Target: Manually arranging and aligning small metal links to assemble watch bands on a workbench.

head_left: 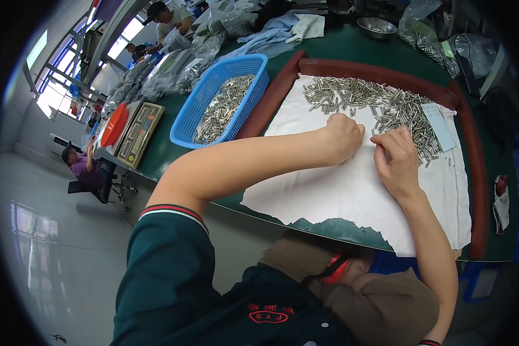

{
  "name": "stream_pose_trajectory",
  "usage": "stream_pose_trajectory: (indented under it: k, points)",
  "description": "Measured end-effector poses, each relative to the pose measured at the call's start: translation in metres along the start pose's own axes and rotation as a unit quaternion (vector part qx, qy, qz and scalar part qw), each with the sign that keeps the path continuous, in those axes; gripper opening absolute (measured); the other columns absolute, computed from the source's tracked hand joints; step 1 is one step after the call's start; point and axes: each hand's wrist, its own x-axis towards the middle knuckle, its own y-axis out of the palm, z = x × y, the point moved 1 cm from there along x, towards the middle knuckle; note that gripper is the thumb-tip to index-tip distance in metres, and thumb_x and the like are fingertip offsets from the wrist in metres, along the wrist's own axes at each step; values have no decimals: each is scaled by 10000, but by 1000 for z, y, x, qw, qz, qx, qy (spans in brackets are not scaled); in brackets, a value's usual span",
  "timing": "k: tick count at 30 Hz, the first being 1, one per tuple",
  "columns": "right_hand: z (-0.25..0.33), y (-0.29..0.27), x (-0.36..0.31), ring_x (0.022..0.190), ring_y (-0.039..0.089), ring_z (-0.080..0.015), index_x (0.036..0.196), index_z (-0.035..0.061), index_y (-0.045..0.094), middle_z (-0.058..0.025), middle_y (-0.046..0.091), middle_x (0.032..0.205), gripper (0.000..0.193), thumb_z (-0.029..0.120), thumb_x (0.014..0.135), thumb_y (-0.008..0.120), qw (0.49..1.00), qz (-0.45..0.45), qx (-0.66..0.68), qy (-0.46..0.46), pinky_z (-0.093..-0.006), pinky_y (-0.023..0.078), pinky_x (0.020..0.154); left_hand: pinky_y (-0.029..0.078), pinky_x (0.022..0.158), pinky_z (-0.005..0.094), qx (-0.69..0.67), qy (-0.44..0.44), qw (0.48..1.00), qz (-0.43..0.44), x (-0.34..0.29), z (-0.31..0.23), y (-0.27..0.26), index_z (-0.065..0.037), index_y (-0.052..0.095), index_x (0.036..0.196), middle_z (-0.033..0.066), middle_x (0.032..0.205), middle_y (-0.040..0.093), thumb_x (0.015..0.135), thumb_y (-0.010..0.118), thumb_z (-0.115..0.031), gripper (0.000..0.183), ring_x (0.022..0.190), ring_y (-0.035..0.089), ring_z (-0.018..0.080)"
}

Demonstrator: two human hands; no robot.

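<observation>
Small shiny metal pins lie heaped along the far side of a white cloth. My left hand is closed over the cloth at the near edge of the heap, its fingers curled under so that whatever they hold is hidden. Just right of it, my right hand has its thumb and fingertips drawn together in a pinch. Anything between those fingertips is too small to make out. A pale blue card rests on the pins at the right.
Dark red wooden rails border the cloth on the green table. A blue plastic basket of similar pins stands at left, beyond it a scale and an orange tray. Plastic bags and a metal bowl sit farther back. Other people sit at left.
</observation>
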Motion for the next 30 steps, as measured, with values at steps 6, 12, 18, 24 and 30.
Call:
stream_pose_trajectory:
  k: [6,12,18,24,30]
  points:
    - [-1,0,-1,785,551,-267,821,3,664,-83,603,761,146,-70,705,614,1000,5,-2,1,-375,476,681,556,742,365,-70,-47,991,107,13,4,-14,4,663,1125,87,1109,689,784,765,-302,470,1007,687,234]
    - [-1,0,-1,791,552,-265,812,7,666,-83,604,765,139,-63,703,616,1000,10,-4,6,-376,479,686,553,693,378,-93,-35,994,50,9,6,-8,37,625,966,152,901,712,812,634,-126,225,842,716,297]
    - [-1,0,-1,783,549,-280,834,-16,658,-107,623,782,147,-82,718,597,1000,20,3,10,-375,458,697,555,699,389,-92,-67,991,68,10,4,-13,36,623,965,155,875,715,786,665,-122,243,848,715,298]
    - [0,0,-1,785,549,-262,821,5,669,-80,604,760,142,-63,708,615,1000,18,-7,15,-371,477,684,552,703,407,-140,-82,986,45,8,15,-3,31,613,968,195,900,712,813,627,-117,215,870,714,318]
    - [2,-7,2,784,549,-267,855,-3,677,-93,611,772,156,-55,715,631,1000,17,-7,14,-369,466,681,225,500,243,-887,-48,460,13,-32,21,-7,-95,473,846,-56,604,339,980,432,-196,172,550,254,67]
